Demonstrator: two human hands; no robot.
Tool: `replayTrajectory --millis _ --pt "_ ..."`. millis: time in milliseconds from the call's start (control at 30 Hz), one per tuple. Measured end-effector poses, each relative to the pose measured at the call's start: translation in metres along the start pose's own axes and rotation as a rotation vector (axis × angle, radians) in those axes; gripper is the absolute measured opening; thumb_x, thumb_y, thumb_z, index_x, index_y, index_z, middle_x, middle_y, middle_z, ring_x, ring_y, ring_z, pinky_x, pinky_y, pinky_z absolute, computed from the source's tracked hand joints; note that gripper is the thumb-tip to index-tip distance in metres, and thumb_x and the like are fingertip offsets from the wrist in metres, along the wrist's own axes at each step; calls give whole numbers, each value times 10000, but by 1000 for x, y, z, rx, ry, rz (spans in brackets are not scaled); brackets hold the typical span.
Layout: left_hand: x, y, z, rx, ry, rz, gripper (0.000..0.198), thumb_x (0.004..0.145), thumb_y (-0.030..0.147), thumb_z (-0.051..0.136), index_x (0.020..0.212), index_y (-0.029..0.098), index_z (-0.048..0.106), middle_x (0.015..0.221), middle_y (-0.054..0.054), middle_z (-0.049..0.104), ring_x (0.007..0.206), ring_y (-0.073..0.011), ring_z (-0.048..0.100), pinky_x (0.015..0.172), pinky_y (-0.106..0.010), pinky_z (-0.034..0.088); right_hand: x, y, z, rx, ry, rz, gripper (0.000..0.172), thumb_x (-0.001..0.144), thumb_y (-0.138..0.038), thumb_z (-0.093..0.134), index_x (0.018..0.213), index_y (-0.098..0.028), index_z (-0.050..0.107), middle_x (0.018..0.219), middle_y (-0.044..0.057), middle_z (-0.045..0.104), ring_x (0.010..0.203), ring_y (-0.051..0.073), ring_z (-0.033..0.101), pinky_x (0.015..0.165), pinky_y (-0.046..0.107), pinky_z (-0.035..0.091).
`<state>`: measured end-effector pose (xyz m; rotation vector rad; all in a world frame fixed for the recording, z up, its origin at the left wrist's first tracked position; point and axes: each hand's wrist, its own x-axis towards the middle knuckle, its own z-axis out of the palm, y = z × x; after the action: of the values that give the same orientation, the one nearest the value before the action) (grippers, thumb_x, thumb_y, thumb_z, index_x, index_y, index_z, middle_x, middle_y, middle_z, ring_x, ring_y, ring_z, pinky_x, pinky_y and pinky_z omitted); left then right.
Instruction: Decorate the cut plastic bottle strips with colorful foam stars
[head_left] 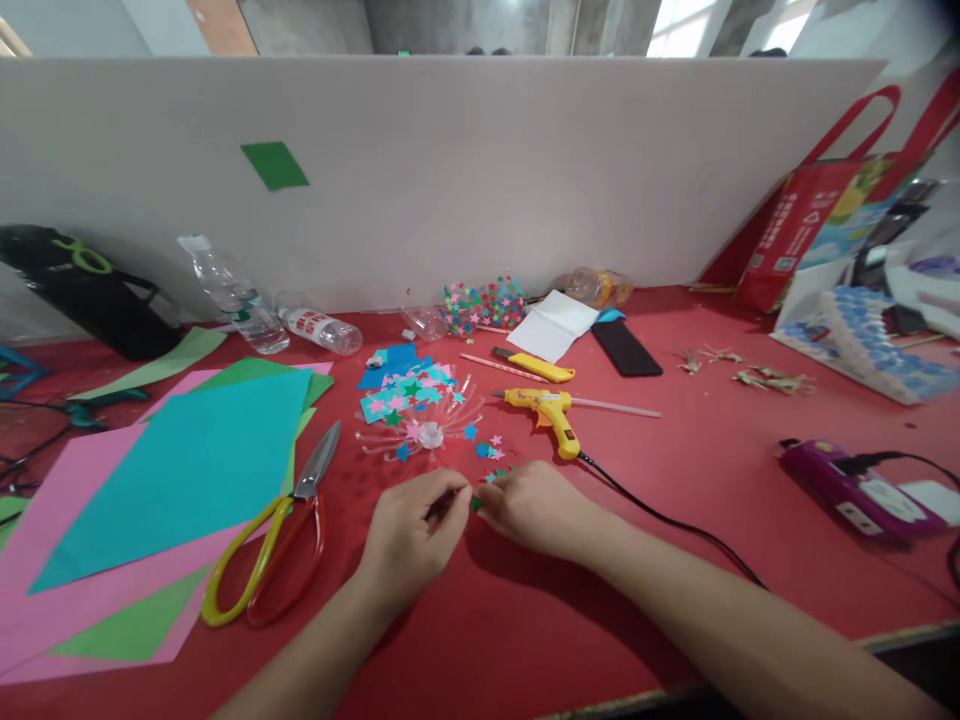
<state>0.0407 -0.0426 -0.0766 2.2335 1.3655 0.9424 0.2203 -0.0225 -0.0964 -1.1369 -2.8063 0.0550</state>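
My left hand (415,525) is closed, thumb and index finger pinched, at the front middle of the red table. My right hand (529,508) is closed beside it, its fingertips at a small green piece (477,503) between the hands. Which hand grips that piece is hard to tell. Just beyond lie small paper stars (491,450) in pink, blue and green. A clear plastic piece with curled strips (430,434) rests behind my left hand, stars on and around it. The yellow glue gun (551,408) lies behind my right hand.
Scissors (307,490) and coloured paper sheets (180,470) lie left. Bottles (240,305) lean near the white partition (450,170). At the back are a star-covered bottle piece (484,305), a yellow cutter (540,366) and a black phone (626,347). A purple power strip (859,490) lies right.
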Motion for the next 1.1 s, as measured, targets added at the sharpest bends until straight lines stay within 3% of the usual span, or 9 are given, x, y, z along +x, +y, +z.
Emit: replayTrajectory --millis 133,300,567,800,967,1100 --pt "-1 0 1 -11 4 -27 196 871 212 479 719 176 597 632 11 622 569 -109 544 563 -211 409 0 -2 6 -26 20 -38 185 905 -124 453 828 -133 621 688 65 686 556 137 602 485 283 204" --pt "-2 -3 4 -17 -11 -42 207 878 215 473 715 177 594 632 11 615 575 -111 545 564 -212 409 -1 -4 5 -38 53 -55 226 915 -288 492 798 -128 599 695 84 686 557 148 615 481 273 235" --pt "-2 -1 8 -57 -59 -31 214 876 212 467 718 183 608 618 11 614 550 -111 531 537 -215 397 -2 -5 11 -37 61 -124 176 934 -139 420 844 -136 571 660 40 661 513 123 579 467 281 192" --pt "-3 -4 8 -56 -49 -68 206 878 224 477 729 187 614 623 14 605 557 -111 522 543 -216 397 -8 0 6 -57 64 -153 115 896 -163 456 827 -146 547 660 49 660 493 126 549 466 284 159" --pt "-3 -4 8 -47 -64 -61 189 867 200 475 730 186 605 632 12 615 567 -112 527 559 -218 398 -8 -1 3 -83 51 -179 166 890 -85 442 786 -140 560 591 40 639 462 127 528 459 288 124" --pt "-2 -2 8 -44 -76 -86 174 855 190 474 719 189 584 627 18 599 560 -109 514 554 -215 393 -8 -2 4 -85 44 -159 178 921 -129 422 812 -138 563 624 52 655 472 122 529 464 271 146"
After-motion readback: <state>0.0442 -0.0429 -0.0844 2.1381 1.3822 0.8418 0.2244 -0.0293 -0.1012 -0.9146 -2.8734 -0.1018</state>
